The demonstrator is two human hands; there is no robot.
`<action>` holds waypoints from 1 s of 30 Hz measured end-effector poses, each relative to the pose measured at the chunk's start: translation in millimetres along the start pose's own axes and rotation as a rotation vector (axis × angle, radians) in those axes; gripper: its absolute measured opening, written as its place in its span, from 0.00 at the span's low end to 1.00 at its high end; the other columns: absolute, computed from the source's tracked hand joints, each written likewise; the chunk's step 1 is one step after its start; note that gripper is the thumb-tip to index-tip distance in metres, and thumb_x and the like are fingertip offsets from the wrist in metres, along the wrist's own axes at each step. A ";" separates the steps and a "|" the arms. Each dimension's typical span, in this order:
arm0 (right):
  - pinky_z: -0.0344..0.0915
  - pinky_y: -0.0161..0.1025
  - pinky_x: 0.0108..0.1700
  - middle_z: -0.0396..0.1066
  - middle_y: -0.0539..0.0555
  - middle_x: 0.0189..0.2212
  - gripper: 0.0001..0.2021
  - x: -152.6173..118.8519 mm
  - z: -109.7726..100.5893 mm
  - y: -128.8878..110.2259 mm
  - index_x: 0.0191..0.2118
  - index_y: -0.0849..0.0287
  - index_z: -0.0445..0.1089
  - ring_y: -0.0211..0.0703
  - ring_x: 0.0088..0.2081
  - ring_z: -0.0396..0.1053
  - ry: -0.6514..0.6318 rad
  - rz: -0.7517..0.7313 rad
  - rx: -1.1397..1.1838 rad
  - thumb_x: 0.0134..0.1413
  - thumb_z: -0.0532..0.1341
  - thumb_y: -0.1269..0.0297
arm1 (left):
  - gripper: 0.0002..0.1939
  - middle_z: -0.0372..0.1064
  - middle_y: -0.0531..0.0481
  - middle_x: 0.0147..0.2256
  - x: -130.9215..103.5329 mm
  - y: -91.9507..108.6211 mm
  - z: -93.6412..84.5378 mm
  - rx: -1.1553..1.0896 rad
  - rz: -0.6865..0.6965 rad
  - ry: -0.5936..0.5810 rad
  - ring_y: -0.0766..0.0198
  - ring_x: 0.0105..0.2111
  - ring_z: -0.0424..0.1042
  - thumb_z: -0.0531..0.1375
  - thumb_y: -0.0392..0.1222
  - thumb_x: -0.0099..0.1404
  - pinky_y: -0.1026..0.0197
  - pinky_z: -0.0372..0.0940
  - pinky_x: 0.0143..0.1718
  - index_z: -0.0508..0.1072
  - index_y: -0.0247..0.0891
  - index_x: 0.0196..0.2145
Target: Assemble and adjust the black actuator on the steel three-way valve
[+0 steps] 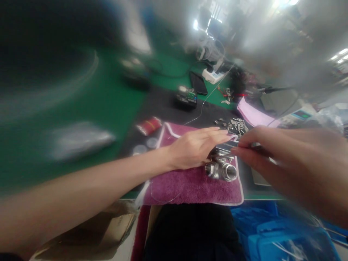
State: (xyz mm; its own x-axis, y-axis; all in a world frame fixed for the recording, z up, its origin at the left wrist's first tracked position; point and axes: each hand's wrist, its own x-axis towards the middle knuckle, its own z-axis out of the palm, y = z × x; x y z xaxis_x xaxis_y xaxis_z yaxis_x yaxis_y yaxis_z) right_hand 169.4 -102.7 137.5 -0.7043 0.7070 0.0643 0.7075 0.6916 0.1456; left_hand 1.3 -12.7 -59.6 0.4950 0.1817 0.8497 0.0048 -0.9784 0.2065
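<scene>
Steadiness is advised for the slim piece (225,156) pinched by the right hand (288,154); the metal fitting (220,169) is set at three o'clock on the cloth (174,186); grip by the left hand (191,148) cannot be told.

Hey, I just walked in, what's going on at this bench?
A person is working with both bare hands at a shiny metal pipe fitting on a purple towel. The left hand reaches in beside it, fingers extended; its thumb is hidden. The right hand seems to pinch a thin metal piece just above the fitting, too blurred to identify. Small metal parts lie loose beyond the hands.
</scene>
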 end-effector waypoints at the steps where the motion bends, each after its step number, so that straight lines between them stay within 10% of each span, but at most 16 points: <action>1: 0.46 0.38 0.25 0.58 0.47 0.23 0.12 5.7 -0.1 -1.4 0.36 0.59 0.66 0.34 0.21 0.53 0.000 -0.034 -0.010 0.75 0.53 0.64 | 0.23 0.67 0.33 0.61 -0.3 -0.5 0.9 0.000 0.002 0.017 0.52 0.64 0.67 0.54 0.46 0.79 0.47 0.65 0.69 0.61 0.24 0.62; 16: 0.43 0.38 0.25 0.59 0.46 0.24 0.15 50.5 1.6 -8.2 0.36 0.58 0.59 0.35 0.20 0.54 -0.253 -0.226 -0.094 0.46 0.61 0.82 | 0.07 0.75 0.37 0.48 -3.3 -5.8 7.4 -0.033 -0.026 0.068 0.53 0.54 0.75 0.56 0.33 0.74 0.51 0.74 0.58 0.69 0.31 0.47; 30: 0.44 0.39 0.27 0.64 0.48 0.28 0.05 50.8 7.6 2.0 0.45 0.59 0.63 0.36 0.23 0.56 -0.258 -0.266 0.017 0.67 0.59 0.72 | 0.06 0.75 0.39 0.45 -6.7 -9.6 9.0 0.000 0.003 -0.011 0.51 0.52 0.75 0.57 0.32 0.70 0.49 0.73 0.58 0.74 0.32 0.42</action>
State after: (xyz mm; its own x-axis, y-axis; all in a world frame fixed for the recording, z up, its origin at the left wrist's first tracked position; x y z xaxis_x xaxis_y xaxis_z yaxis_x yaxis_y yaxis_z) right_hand 135.4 -64.4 133.6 -0.8270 0.5150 -0.2254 0.5044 0.8568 0.1072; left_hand 5.7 -5.3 -71.7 0.5047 0.1772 0.8449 0.0031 -0.9791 0.2035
